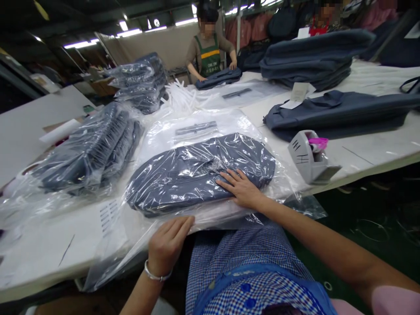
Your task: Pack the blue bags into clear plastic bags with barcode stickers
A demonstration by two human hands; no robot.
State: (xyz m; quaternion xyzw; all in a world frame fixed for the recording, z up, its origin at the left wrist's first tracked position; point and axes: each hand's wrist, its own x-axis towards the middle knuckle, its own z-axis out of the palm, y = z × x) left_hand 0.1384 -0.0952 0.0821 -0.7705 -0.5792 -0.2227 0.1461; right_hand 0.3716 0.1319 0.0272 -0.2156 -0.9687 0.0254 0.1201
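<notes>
A dark blue fabric bag point(197, 170) lies flat inside a clear plastic bag point(210, 214) at the near edge of the table. My right hand point(241, 188) rests on top of it with the fingers spread, touching the plastic over the bag's near right part. At the front edge my left hand point(172, 240) is closed, thumb and fingers pinching the plastic bag's near edge. A silver bangle circles the left wrist. Loose plastic hangs over the table edge to the left of that hand.
A grey tape dispenser point(303, 157) stands at the right edge. Plastic-wrapped bags point(95, 148) are stacked left; unwrapped dark blue bags point(311, 57) are piled back right, with another bag point(341, 113) before them. Across the white table point(42, 245), a co-worker point(210, 48) handles a bag.
</notes>
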